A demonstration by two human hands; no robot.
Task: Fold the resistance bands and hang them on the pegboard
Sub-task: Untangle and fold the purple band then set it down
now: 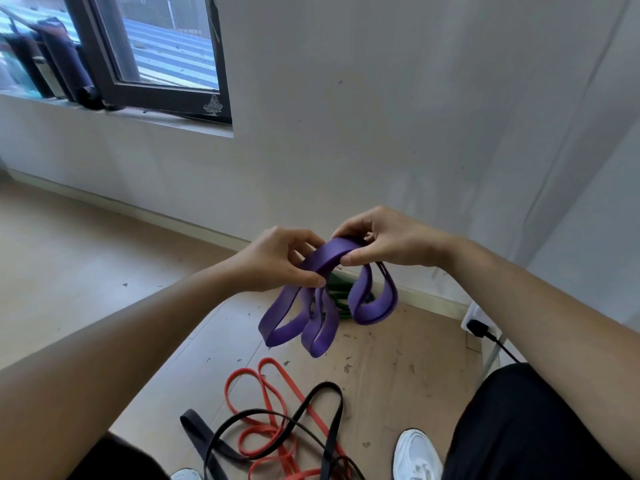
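Held in the air above the floor, the wide purple rubber resistance band (325, 258) is pinched between the left hand (277, 259) and right hand (388, 240), its folded loops dangling over tangled red (273, 403) and black bands (322, 410).

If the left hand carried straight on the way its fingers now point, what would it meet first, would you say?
The left hand points rightward, pinching the purple band. Straight on, it would probably meet the right hand gripping the same band, though depth is uncertain.
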